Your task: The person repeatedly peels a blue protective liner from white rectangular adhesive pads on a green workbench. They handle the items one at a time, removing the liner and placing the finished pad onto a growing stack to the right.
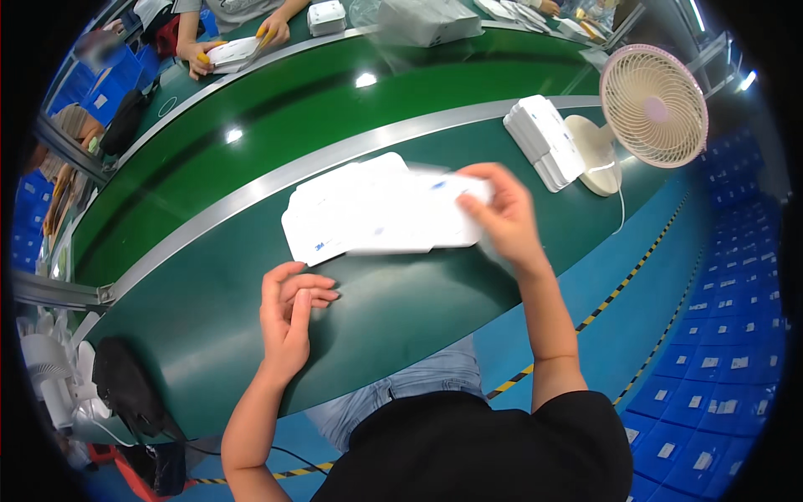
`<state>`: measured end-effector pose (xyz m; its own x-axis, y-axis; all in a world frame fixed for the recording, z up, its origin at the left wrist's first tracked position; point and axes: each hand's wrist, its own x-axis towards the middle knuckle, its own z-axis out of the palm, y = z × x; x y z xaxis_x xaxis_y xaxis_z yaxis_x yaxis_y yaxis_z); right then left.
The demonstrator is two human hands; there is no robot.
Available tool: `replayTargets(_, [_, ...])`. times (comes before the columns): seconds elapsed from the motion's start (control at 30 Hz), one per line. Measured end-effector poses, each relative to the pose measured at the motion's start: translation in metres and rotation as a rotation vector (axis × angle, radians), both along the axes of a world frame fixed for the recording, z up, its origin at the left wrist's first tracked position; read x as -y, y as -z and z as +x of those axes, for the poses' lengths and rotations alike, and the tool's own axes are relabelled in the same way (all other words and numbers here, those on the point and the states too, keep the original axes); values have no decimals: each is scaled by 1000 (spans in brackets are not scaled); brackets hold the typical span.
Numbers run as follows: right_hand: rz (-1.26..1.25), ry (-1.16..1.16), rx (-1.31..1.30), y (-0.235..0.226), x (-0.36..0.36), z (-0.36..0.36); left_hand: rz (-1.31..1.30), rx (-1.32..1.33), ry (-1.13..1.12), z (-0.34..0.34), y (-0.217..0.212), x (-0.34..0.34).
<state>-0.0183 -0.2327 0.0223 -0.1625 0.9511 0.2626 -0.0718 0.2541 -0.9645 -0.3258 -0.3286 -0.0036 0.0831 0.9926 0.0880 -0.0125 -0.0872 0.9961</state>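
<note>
A spread of flat white cards [351,201] with rounded corners and small blue marks lies overlapped on the green table in front of me. At its right end my right hand [502,213] pinches a white card [447,205] between thumb and fingers; the card is smeared by motion, and its far edge merges with those behind it. My left hand [293,314] hovers just below the left end of the spread, fingers loosely curled but apart, with nothing in it. To the far right stands a neat stack of similar white pieces [544,142].
A cream and pink fan [654,106] stands on the table's right end, its cable hanging over the edge. Beyond a metal rail [251,191] runs a green belt [335,109], where another person's hands [272,32] hold white pieces. A black bag [125,385] lies at left; blue bins [703,360] line the right.
</note>
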Motion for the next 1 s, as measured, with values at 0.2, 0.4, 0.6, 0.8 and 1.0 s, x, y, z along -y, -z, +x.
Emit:
replayTargets(0.2, [179, 705, 3, 5, -51, 155, 16, -85, 63, 6, 1, 7])
replayTargets(0.4, [205, 877, 161, 14, -80, 222, 29, -102, 81, 10, 1, 8])
replayTargets(0.6, [165, 856, 174, 31, -91, 235, 29, -114, 53, 9, 3, 7])
replayTargets(0.8, [112, 822, 283, 37, -92, 230, 43, -144, 59, 10, 1, 7])
replayTargets(1.0, [135, 845, 457, 41, -90, 230, 69, -172, 56, 10, 4, 5])
